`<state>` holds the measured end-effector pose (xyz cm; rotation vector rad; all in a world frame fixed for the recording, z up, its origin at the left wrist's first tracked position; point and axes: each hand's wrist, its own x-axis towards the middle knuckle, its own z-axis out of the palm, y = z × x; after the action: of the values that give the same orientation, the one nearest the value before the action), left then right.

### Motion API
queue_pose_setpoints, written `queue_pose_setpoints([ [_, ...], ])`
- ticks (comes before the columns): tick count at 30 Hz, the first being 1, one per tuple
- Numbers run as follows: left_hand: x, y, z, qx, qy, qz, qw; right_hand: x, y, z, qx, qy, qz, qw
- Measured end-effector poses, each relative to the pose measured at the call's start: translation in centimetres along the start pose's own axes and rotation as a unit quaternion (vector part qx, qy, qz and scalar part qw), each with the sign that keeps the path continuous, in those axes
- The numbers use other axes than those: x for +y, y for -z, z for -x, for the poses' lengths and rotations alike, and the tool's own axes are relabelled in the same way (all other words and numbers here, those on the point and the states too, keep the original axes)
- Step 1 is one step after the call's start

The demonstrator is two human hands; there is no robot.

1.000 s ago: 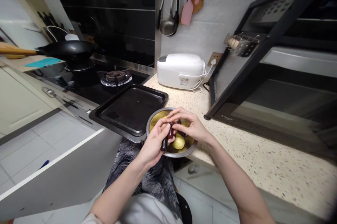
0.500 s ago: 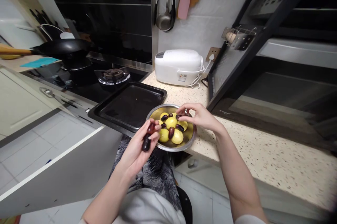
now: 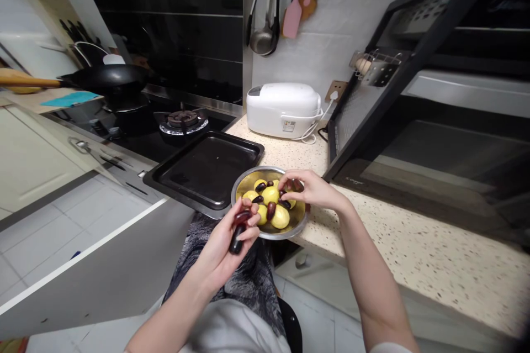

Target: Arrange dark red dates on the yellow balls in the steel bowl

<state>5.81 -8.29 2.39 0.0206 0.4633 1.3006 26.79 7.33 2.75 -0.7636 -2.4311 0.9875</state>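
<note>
A round metal bowl (image 3: pixel 298 224) holds several yellow round fruits (image 3: pixel 280 217) with dark purple oval fruits (image 3: pixel 271 210) lying on and between them. My left hand (image 3: pixel 227 240), palm up at the bowl's near left side, is curled around dark oval fruits (image 3: pixel 237 240), one reddish and one nearly black. Over the bowl's right side, my right hand (image 3: pixel 308 190) has its fingers bent down among the fruits. Dark fruit shows at its fingertips, partly hidden by the fingers.
A black baking tray (image 3: pixel 207 168) lies left of the bowl. Behind are a white appliance (image 3: pixel 284 110) with its cord and a gas burner (image 3: pixel 183 119). A black wok (image 3: pixel 111 78) sits at the left. A dark oven (image 3: pixel 434 159) stands at the right.
The view has shifted slightly. My left hand has come a little closer to the bowl and overlaps its rim more. My right hand's fingers remain over the fruits, slightly lower.
</note>
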Motion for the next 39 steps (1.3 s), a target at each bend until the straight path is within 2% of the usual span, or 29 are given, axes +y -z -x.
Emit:
queue_pose_setpoints([
  [4,-0.6,0.5,-0.8,-0.028,-0.05,-0.101,0.993,-0.4,0.1,0.2,0.016,0.024,0.0,1.0],
  [10,-1.5,0.4,-3.0,-0.072,-0.165,-0.205,0.962,-1.8,-0.4,0.5,0.071,0.096,-0.048,0.992],
  [15,-2.7,0.4,-3.9,-0.067,-0.221,-0.255,0.939,-2.3,-1.9,0.5,0.045,0.141,-0.088,0.985],
  [20,-3.4,0.6,-4.0,-0.066,-0.232,-0.302,0.922,-2.1,-2.9,0.2,0.03,0.162,-0.101,0.981],
  [24,-2.8,0.7,-4.1,-0.077,-0.252,-0.306,0.915,-2.3,-2.5,0.3,0.049,0.133,-0.145,0.979],
  [29,-0.8,1.1,-3.6,-0.033,-0.292,-0.283,0.913,-2.2,-1.7,0.6,0.129,0.065,-0.229,0.963],
  [31,-0.1,1.3,-3.0,-0.036,-0.31,-0.26,0.914,-2.1,-1.5,0.6,0.15,0.036,-0.2,0.968],
  [34,0.5,1.7,-2.3,-0.05,-0.333,-0.241,0.91,-2.1,-1.2,0.5,0.139,0.009,-0.142,0.98],
  [39,0.8,2.1,-2.0,-0.01,-0.322,-0.262,0.91,-2.2,-0.9,0.6,0.113,0.015,-0.104,0.988],
])
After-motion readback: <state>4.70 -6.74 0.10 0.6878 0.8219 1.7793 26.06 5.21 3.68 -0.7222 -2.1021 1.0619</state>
